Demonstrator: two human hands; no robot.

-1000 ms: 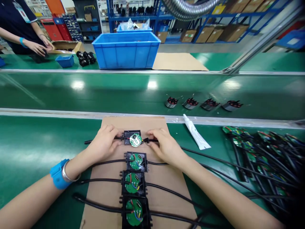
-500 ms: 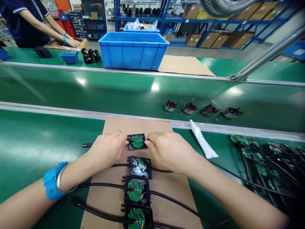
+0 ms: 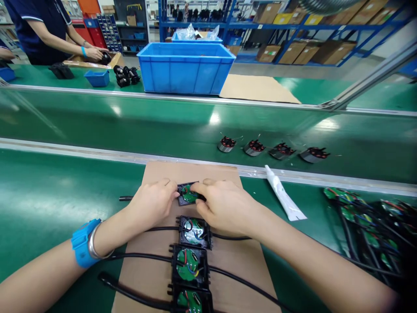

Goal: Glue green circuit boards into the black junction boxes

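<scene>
At the top of the cardboard sheet [image 3: 130,278] lies a small black plastic case with a round green circuit board [image 3: 189,194] in it. My left hand [image 3: 157,201] is closed, pinching the case's left edge where a black cable comes out. My right hand [image 3: 224,204] is closed around the right edge, its index finger reaching over the board and its thumb lower down. A dark piece, perhaps the cable, shows between them. Below stand several similar cases in a column: one [image 3: 194,232] just under my hands, another [image 3: 189,266] touching the lowest [image 3: 192,300]. Black cables run out both sides.
A white tube [image 3: 283,193] lies right of the cardboard. Wired circuit boards [image 3: 361,226] are heaped at the right. Several motor stators [image 3: 254,148] sit on the green belt [image 3: 130,126]. Beyond stands a blue bin [image 3: 185,69]; a co-worker [image 3: 42,32] handles a dark part at a box.
My right index finger has moved left from the case's edge onto the board. My left hand keeps its pinch. The co-worker's hands now hold a dark part. The view has shifted slightly.
</scene>
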